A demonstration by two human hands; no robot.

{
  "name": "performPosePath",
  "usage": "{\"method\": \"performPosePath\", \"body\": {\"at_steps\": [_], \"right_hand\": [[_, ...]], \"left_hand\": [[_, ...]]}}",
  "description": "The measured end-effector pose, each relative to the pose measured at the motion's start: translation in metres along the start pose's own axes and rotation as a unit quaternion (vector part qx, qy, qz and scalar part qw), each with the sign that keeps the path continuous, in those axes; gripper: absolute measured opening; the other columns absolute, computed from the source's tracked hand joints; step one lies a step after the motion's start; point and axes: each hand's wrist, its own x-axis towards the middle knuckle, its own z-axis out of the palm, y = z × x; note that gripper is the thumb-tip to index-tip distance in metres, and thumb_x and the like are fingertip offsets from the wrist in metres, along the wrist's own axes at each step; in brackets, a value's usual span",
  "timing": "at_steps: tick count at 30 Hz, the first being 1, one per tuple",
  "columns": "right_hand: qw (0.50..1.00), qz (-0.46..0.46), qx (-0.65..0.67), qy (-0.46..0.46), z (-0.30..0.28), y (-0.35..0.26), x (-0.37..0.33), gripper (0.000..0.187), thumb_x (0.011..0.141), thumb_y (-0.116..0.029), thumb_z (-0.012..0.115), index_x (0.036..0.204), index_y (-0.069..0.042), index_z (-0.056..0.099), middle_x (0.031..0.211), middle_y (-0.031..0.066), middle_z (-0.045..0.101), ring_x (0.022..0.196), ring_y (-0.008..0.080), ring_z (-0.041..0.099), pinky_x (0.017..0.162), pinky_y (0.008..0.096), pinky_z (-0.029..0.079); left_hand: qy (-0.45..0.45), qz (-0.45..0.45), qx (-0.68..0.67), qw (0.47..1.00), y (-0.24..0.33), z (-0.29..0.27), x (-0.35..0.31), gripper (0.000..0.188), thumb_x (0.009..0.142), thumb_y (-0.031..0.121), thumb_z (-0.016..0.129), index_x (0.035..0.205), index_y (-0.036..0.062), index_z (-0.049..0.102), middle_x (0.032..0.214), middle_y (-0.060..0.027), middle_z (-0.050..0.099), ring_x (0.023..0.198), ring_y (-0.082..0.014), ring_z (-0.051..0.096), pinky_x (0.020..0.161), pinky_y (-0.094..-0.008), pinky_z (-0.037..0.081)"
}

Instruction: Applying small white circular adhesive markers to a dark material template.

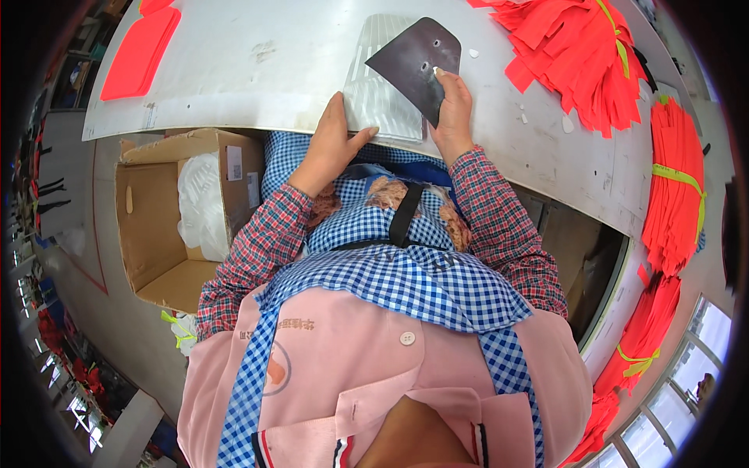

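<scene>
My right hand [452, 109] grips a dark brown, fan-shaped flat piece [413, 58] with small holes, holding it above a clear ribbed plastic sheet [378, 93]. My left hand [331, 140] presses the near left corner of that clear sheet at the front edge of the white table [257, 70], thumb spread out over it. The brown piece overlaps the sheet's upper right part.
Bundles of bright orange-red strips [577, 54] tied with yellow bands lie along the table's right side [675, 187]. Flat red pieces [140, 51] sit at the far left. An open cardboard box [164, 218] with white plastic inside stands on the floor to my left.
</scene>
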Motion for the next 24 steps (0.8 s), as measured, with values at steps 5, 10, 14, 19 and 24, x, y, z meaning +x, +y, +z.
{"method": "performPosePath", "body": {"at_steps": [5,10,14,19,24], "right_hand": [[0.999,-0.015,-0.031,-0.014,-0.001,-0.001,0.001,0.009,0.089,-0.014,0.064,0.091,-0.006,0.061,0.089,0.0030,0.064,0.079,0.0128,0.062,0.071,0.0272,0.053],[0.998,-0.024,-0.053,-0.018,0.002,-0.006,0.002,0.009,0.088,-0.012,0.065,0.089,-0.004,0.062,0.084,0.0003,0.062,0.075,0.0067,0.054,0.069,0.0216,0.045],[0.992,-0.055,-0.102,-0.044,0.006,-0.010,0.001,0.009,0.089,-0.012,0.066,0.091,-0.004,0.062,0.083,-0.0012,0.061,0.076,0.0049,0.052,0.068,0.0203,0.043],[0.955,-0.117,-0.235,-0.137,0.014,-0.016,0.002,0.011,0.088,-0.014,0.067,0.088,-0.003,0.062,0.081,-0.0036,0.059,0.074,0.0040,0.050,0.068,0.0203,0.042],[0.916,-0.134,-0.331,-0.182,0.020,-0.019,0.005,0.014,0.087,-0.017,0.068,0.087,-0.004,0.063,0.078,-0.0027,0.060,0.073,0.0050,0.052,0.066,0.0217,0.043]], "left_hand": [[0.027,0.024,0.015,0.999,-0.008,0.002,-0.001,0.081,0.084,0.032,0.072,0.137,-0.0140,0.031,0.130,-0.0347,0.046,0.120,-0.0395,0.051,0.100,-0.0390,0.043],[0.028,0.031,0.041,0.998,-0.006,-0.004,0.001,0.075,0.081,0.029,0.074,0.131,-0.0132,0.037,0.126,-0.0320,0.050,0.115,-0.0414,0.053,0.098,-0.0402,0.045],[0.036,0.052,0.057,0.996,-0.009,-0.007,0.000,0.075,0.080,0.030,0.075,0.130,-0.0119,0.039,0.124,-0.0304,0.051,0.112,-0.0414,0.054,0.096,-0.0402,0.046],[-0.011,-0.015,-0.073,0.997,-0.014,-0.014,-0.003,0.065,0.082,0.016,0.068,0.135,-0.0070,0.039,0.128,-0.0253,0.052,0.112,-0.0350,0.057,0.094,-0.0374,0.047],[0.015,-0.013,-0.115,0.993,-0.026,-0.030,-0.005,0.064,0.079,0.002,0.053,0.141,0.0009,0.038,0.138,-0.0234,0.046,0.126,-0.0324,0.048,0.103,-0.0356,0.040]]}}
